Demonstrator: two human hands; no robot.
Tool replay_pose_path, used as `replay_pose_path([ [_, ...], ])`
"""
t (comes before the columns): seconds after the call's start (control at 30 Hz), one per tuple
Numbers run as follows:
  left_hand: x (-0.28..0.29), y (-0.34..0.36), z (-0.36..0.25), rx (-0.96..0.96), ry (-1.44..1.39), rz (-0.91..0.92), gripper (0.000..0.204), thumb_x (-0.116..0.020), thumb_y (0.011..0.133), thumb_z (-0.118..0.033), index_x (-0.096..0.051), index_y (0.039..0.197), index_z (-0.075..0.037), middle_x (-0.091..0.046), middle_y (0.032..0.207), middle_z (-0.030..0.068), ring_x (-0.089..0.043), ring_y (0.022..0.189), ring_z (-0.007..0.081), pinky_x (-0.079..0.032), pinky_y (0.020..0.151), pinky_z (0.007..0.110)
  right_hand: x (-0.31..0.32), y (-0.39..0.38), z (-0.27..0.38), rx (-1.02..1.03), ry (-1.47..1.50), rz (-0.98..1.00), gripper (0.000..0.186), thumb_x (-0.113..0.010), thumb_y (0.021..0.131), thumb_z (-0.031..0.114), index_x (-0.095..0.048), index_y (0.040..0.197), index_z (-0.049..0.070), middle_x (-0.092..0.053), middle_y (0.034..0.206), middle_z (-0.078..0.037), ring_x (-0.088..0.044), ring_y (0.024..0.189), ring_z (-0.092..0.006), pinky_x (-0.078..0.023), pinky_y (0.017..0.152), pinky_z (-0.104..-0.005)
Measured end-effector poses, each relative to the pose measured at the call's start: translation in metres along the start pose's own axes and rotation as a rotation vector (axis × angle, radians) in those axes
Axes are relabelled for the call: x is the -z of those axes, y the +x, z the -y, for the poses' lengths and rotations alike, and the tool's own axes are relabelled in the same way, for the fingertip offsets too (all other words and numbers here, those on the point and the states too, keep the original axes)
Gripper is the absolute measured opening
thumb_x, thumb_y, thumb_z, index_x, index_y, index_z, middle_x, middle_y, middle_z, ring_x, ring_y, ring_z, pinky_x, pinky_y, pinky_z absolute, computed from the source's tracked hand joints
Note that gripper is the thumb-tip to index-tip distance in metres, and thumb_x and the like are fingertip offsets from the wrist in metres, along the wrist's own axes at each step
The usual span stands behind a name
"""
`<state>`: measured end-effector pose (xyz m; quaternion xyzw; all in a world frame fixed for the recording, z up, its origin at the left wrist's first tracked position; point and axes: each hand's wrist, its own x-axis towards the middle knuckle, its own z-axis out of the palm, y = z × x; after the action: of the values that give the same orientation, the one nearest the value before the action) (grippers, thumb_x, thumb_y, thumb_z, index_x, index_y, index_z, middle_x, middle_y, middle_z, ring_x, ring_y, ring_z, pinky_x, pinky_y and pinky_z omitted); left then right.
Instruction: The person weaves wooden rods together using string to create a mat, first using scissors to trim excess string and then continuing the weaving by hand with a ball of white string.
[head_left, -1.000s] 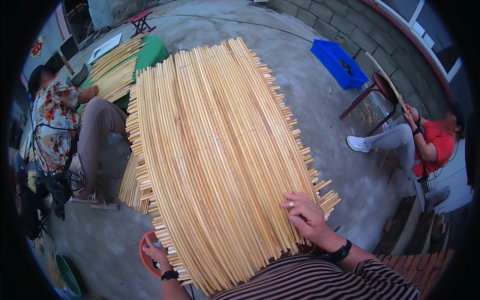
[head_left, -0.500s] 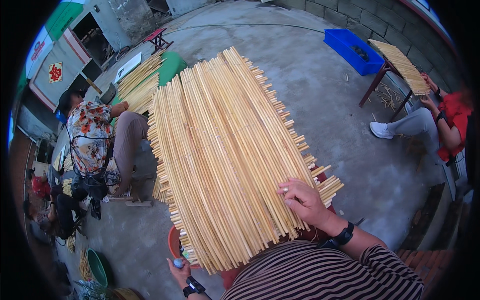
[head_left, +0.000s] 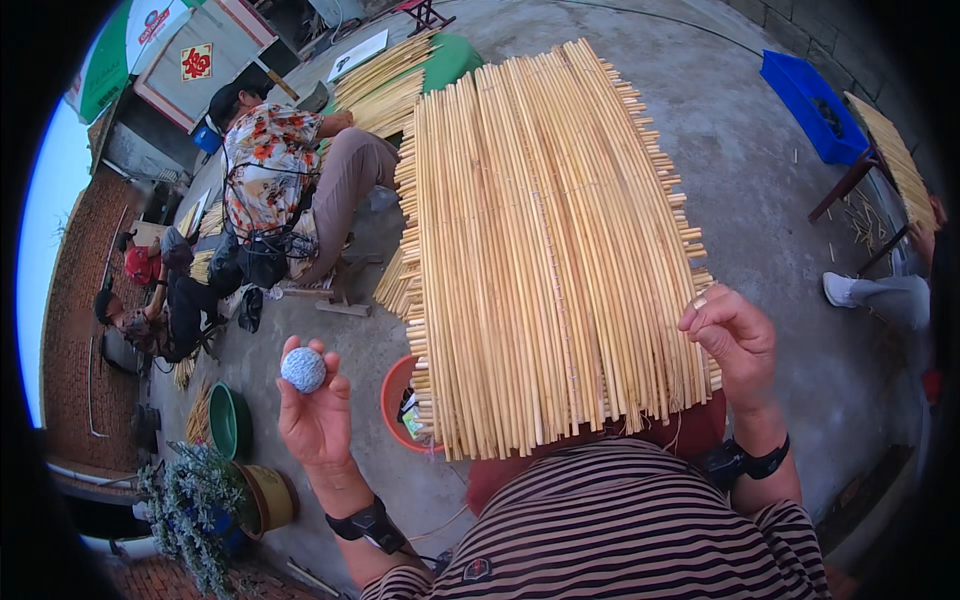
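A mat of straw-coloured stalks (head_left: pixel 560 240), laid side by side and bound with rows of fine stitching, lies before me across my lap. Its long sides end in layers of uneven stalk ends. To the left of the mat, my left hand (head_left: pixel 318 420) is raised and closed around a pale blue ball of thread (head_left: pixel 303 370). Near the mat's right edge I hold up my right hand (head_left: pixel 738 345), thumb and fingers pinched together. Whatever they may grip is too fine to see. A ring is on one finger of that hand.
Beside the mat's near left corner stands an orange basin (head_left: pixel 397 400). Further left are a green tub (head_left: pixel 229 420) and a potted plant (head_left: pixel 195 510). A person in a floral shirt (head_left: pixel 270 170) sits at left. A blue crate (head_left: pixel 812 105) and another worker's mat (head_left: pixel 893 155) are at right.
My right hand has lifted off the mat and now pinches in the air at its right edge. My left hand has risen with the ball of thread. The whole view has shifted.
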<state>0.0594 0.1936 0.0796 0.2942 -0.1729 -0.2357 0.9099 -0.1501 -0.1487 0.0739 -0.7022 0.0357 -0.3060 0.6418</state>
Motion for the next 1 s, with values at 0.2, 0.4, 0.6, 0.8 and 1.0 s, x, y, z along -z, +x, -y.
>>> replay_pose_path([
  [0.2, -0.056, 0.007, 0.086, 0.293, -0.067, 0.147, 0.061, -0.032, 0.094, -0.053, -0.039, 0.129, -0.003, -0.051, 0.113, 0.0213, -0.058, 0.078, 0.028, -0.045, 0.057, 0.032, -0.034, 0.019, 0.025, -0.15, 0.21, 0.032, 0.009, -0.055, 0.091, 0.009, -0.053, 0.086, 0.001, -0.058, 0.07, -0.003, -0.052, 0.058, -0.0057, -0.043, 0.054, -0.0177],
  [0.4, -0.074, 0.003, 0.134, 0.503, -0.089, 0.034, 0.068, -0.016, 0.092, -0.061, -0.047, 0.117, -0.006, -0.059, 0.096, 0.018, -0.058, 0.068, 0.0221, -0.046, 0.054, 0.029, -0.06, 0.003, -0.006, -0.24, 0.119, 0.157, 0.008, -0.055, 0.09, 0.007, -0.052, 0.091, -0.001, -0.061, 0.082, -0.007, -0.058, 0.068, -0.0091, -0.05, 0.062, -0.0209],
  [0.6, -0.078, -0.001, 0.153, 0.493, 0.019, 0.008, 0.055, -0.041, 0.09, -0.051, -0.042, 0.122, -0.007, -0.057, 0.091, 0.0115, -0.058, 0.074, 0.0194, -0.046, 0.058, 0.028, -0.051, 0.001, -0.016, -0.116, 0.059, 0.141, 0.006, -0.058, 0.087, 0.001, -0.057, 0.092, -0.001, -0.056, 0.087, -0.005, -0.056, 0.074, -0.0087, -0.05, 0.065, -0.022],
  [0.8, -0.076, -0.005, 0.155, 0.356, 0.258, 0.015, 0.058, -0.073, 0.077, -0.026, -0.044, 0.124, -0.006, -0.056, 0.097, 0.0068, -0.057, 0.08, 0.0165, -0.047, 0.063, 0.026, -0.056, 0.0, -0.014, -0.143, 0.011, 0.031, 0.018, -0.06, 0.082, -0.001, -0.062, 0.1, 0.001, -0.058, 0.086, -0.005, -0.057, 0.075, -0.0099, -0.047, 0.068, -0.0223],
  [1.0, -0.076, -0.005, 0.154, 0.202, 0.638, 0.135, 0.068, -0.075, 0.069, -0.006, -0.047, 0.131, -0.004, -0.045, 0.11, 0.005, -0.048, 0.107, 0.0161, -0.039, 0.094, 0.029, -0.053, 0.004, -0.015, -0.037, -0.163, 0.088, 0.011, -0.061, 0.082, 0.002, -0.064, 0.092, 0.0, -0.059, 0.08, -0.006, -0.058, 0.075, -0.013, -0.046, 0.067, -0.0244],
])
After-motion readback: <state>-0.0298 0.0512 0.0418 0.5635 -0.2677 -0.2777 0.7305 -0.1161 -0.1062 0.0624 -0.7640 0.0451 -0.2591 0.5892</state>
